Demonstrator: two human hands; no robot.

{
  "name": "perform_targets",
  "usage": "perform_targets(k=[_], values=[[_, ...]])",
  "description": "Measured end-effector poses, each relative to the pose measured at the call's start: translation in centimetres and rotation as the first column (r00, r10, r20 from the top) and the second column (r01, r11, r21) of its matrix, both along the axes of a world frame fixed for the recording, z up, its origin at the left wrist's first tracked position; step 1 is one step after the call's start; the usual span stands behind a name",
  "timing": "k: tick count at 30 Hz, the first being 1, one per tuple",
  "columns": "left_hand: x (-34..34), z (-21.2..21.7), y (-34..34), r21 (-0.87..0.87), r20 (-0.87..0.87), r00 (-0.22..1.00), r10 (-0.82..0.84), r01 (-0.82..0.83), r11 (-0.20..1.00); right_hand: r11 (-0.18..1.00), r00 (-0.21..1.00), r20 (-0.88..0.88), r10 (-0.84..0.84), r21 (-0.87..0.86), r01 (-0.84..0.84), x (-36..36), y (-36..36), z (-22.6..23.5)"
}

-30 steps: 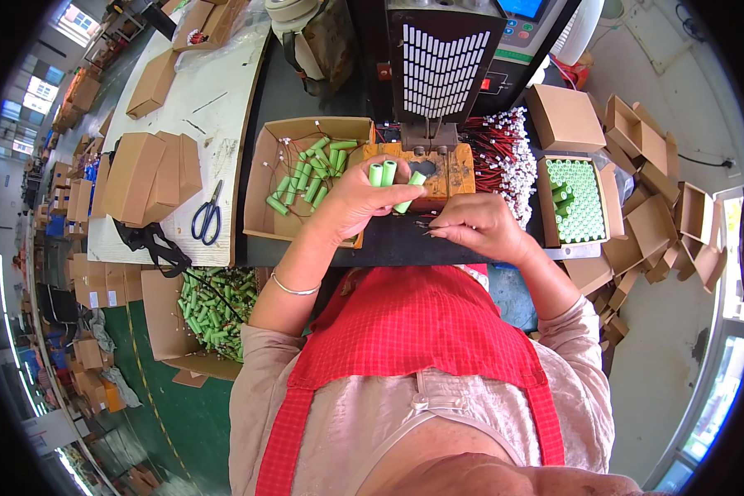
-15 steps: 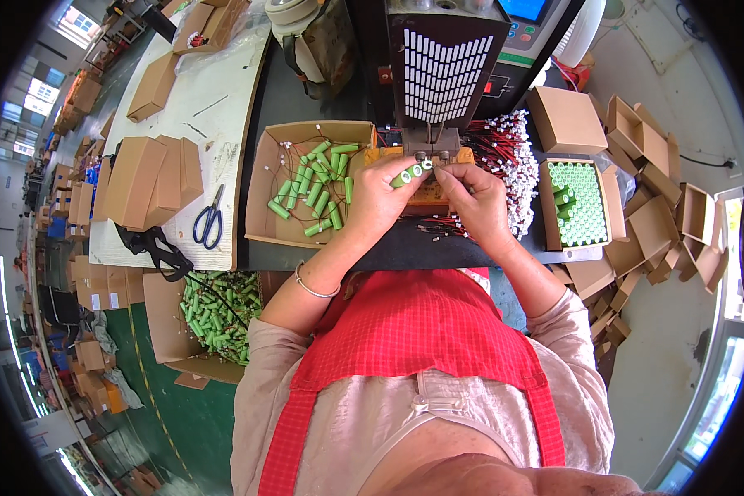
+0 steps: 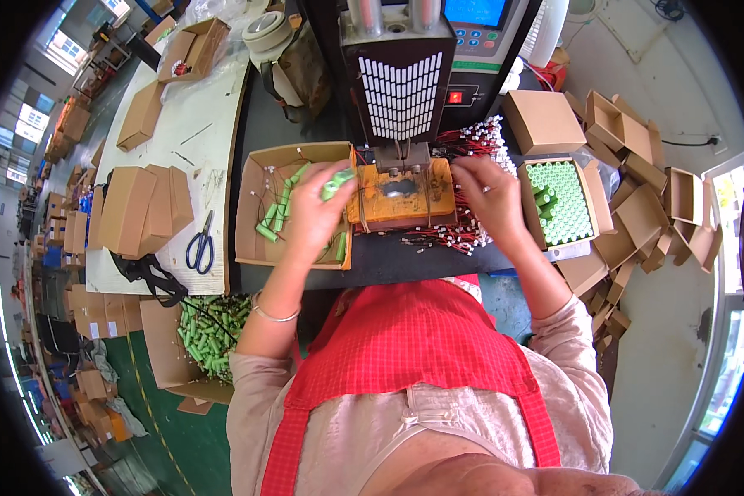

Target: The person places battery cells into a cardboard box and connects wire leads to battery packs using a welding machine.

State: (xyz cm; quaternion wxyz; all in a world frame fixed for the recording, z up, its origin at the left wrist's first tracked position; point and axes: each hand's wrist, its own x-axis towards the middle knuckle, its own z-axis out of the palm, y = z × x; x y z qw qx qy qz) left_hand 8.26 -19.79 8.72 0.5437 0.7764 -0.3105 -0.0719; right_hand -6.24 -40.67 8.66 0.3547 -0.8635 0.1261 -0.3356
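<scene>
My left hand (image 3: 314,207) is over the right side of a cardboard box (image 3: 252,252), closed around green battery cells (image 3: 337,183) that look smeared by motion. More green cells with thin wire leads lie inside that box, partly hidden by the hand. My right hand (image 3: 489,198) hovers at the right edge of an orange block (image 3: 372,213), next to a heap of red and black wires with white connectors (image 3: 500,140). Its thumb and fingers are drawn together; whatever is between them cannot be made out. Above the block stands a spot welder's dark slotted head (image 3: 401,95).
A box packed with upright green cells (image 3: 558,198) stands at the right, beside stacked empty cartons (image 3: 628,165). Blue-handled pliers (image 3: 202,248) and folded cartons (image 3: 140,211) lie on the white table. Below, a large carton (image 3: 165,355) holds many green cells. A flask (image 3: 269,41) stands behind.
My hands have parted from under the welder head. The left went left over the box with the cells, and the right moved right toward the wires. The view has shifted slightly.
</scene>
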Motion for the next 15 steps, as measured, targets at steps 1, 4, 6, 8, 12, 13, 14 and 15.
perform_targets(k=[1, 4, 6, 8, 12, 13, 14, 15], values=[[1.1, -0.7, 1.4, 0.011, 0.053, 0.998, 0.035, -0.035, 0.999, 0.993, 0.999, 0.001, -0.046, -0.11, 0.046, -0.1, -1.2, 0.5], [2.0, 0.0, 4.7, 0.018, -0.16, 0.987, 0.018, -0.016, 1.0, 0.966, 0.977, -0.119, -0.175, -0.213, 0.147, 0.0, -4.8, -0.8], [2.8, -0.9, 6.8, 0.163, -0.026, 1.0, 0.015, -0.011, 0.987, 0.923, 0.965, -0.124, -0.231, -0.342, 0.177, 0.7, -6.1, -2.0], [2.8, -0.8, 7.7, 0.244, -0.056, 0.997, -0.049, 0.061, 0.968, 0.885, 0.924, -0.205, -0.324, -0.41, 0.22, 1.1, -6.5, -1.9], [2.0, -0.6, 8.4, 0.361, -0.017, 0.988, -0.156, 0.152, 0.92, 0.825, 0.879, -0.305, -0.367, -0.543, 0.156, 1.5, -8.1, -2.8], [1.6, -0.3, 8.5, 0.404, 0.11, 0.976, -0.188, 0.129, 0.906, 0.814, 0.895, -0.269, -0.356, -0.559, 0.156, 1.4, -7.9, -2.2], [1.3, 0.2, 8.7, 0.42, 0.078, 0.982, -0.17, 0.122, 0.899, 0.82, 0.893, -0.264, -0.363, -0.546, 0.172, 1.0, -7.2, -1.6], [0.9, 0.4, 8.6, 0.423, 0.046, 0.989, -0.143, 0.111, 0.899, 0.819, 0.894, -0.257, -0.368, -0.544, 0.18, 0.6, -7.1, -0.6]])
